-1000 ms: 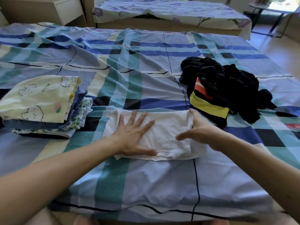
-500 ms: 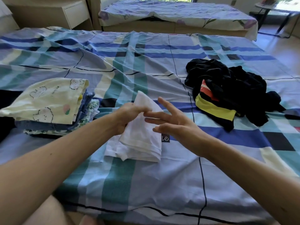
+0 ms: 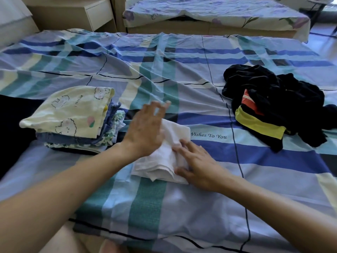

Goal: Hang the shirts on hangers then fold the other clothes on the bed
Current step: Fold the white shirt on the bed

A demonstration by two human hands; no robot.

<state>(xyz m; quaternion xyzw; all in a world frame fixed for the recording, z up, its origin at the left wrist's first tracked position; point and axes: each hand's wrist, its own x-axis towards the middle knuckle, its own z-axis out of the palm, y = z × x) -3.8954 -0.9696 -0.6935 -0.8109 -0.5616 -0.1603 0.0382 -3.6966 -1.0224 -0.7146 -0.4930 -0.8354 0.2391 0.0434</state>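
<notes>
A folded white garment [image 3: 165, 157] lies on the plaid bed sheet [image 3: 200, 207] near the bed's front edge. My right hand [image 3: 198, 166] lies flat on the garment's right edge, fingers straight. Blurred with motion, my left hand [image 3: 147, 128] hovers over the garment's left half with fingers spread and holds nothing. A stack of folded clothes [image 3: 73, 117], topped by a pale yellow piece with cartoon prints, sits to the left. At the right lies a crumpled heap of black clothes [image 3: 277, 101] with yellow and orange trim.
A second bed [image 3: 215, 13] with a floral sheet stands beyond the far edge. A wooden nightstand [image 3: 78, 11] is at the back left. Something dark [image 3: 14, 125] lies at the left edge of the bed.
My left hand folded the white garment over to the right and let go. My right hand came down flat on the folded piece, which is now half as wide as before.
</notes>
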